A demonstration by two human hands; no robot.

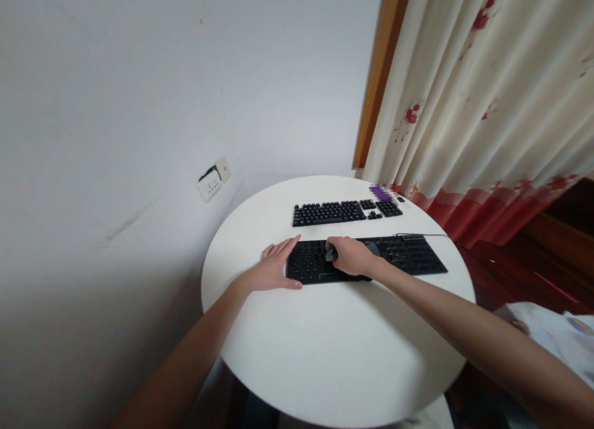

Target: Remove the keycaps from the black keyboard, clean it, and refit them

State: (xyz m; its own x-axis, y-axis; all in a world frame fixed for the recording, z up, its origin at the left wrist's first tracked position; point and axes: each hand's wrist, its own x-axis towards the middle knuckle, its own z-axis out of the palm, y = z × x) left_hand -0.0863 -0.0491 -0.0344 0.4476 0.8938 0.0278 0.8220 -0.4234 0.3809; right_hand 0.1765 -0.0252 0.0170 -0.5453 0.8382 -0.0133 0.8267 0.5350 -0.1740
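A black keyboard base [304,268] with its keycaps off lies across the white round table. My left hand [273,269] spans its left end, thumb at the front corner and fingers stretched along the back corner, gripping it. Over the middle of the base, my right hand [349,255] is closed around a dark grey cloth [331,253], part of which also shows beyond the knuckles. The right hand and forearm hide some of the base. Behind it, loose black keycaps [329,213] stand set out in keyboard order.
The table [334,342] is near a wall with a socket [210,186]. At its back right are a purple item [382,194], blurred out, and a small black piece [400,200]. The keyboard's cable [434,234] runs off right. A floral curtain [445,107] hangs beyond.
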